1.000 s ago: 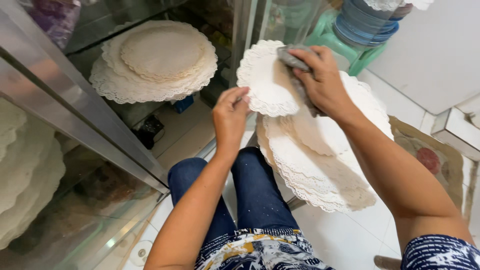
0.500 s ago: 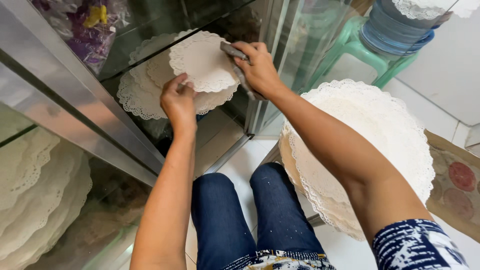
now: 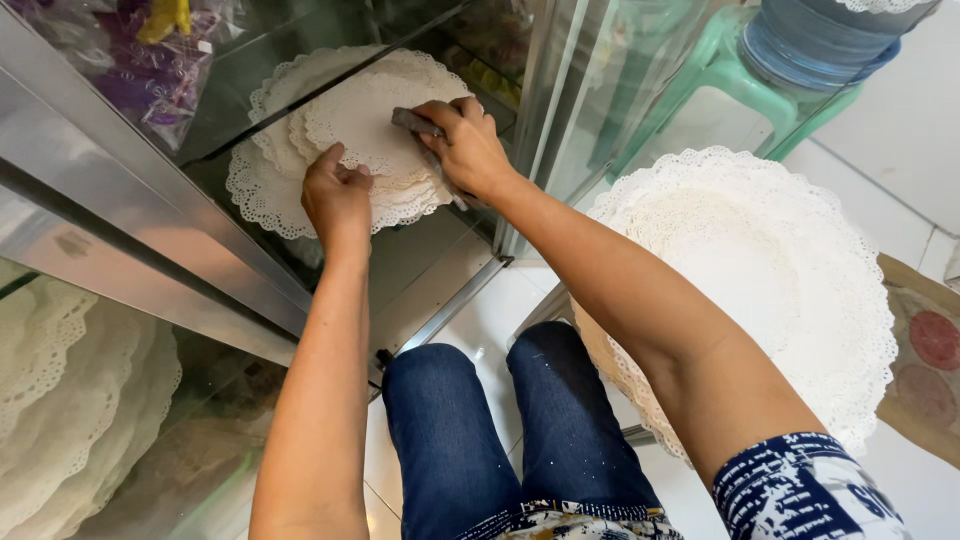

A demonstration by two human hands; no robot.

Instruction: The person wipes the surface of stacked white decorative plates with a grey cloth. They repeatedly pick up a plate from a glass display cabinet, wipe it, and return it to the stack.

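Inside a glass cabinet, a small white lace doily (image 3: 365,125) lies on top of a stack of larger white doilies (image 3: 262,180) on a glass shelf. My left hand (image 3: 337,195) presses on the doily's near edge with curled fingers. My right hand (image 3: 462,145) rests on its right edge and grips a small dark grey tool (image 3: 418,121) whose handle runs down under the palm. A big pile of round white lace doilies (image 3: 760,290) sits to my right, beside my right forearm.
The cabinet's metal frame (image 3: 140,250) runs diagonally at the left, with more doilies (image 3: 70,400) behind the glass below it. Purple bagged items (image 3: 130,60) lie on an upper shelf. A green plastic stool (image 3: 720,70) carries a blue water jug (image 3: 820,40). My blue-jeaned knees (image 3: 500,430) are below.
Both hands carried the small doily from the pile at my right leftward into the cabinet and set it down on the shelf stack. My view swung left with them.
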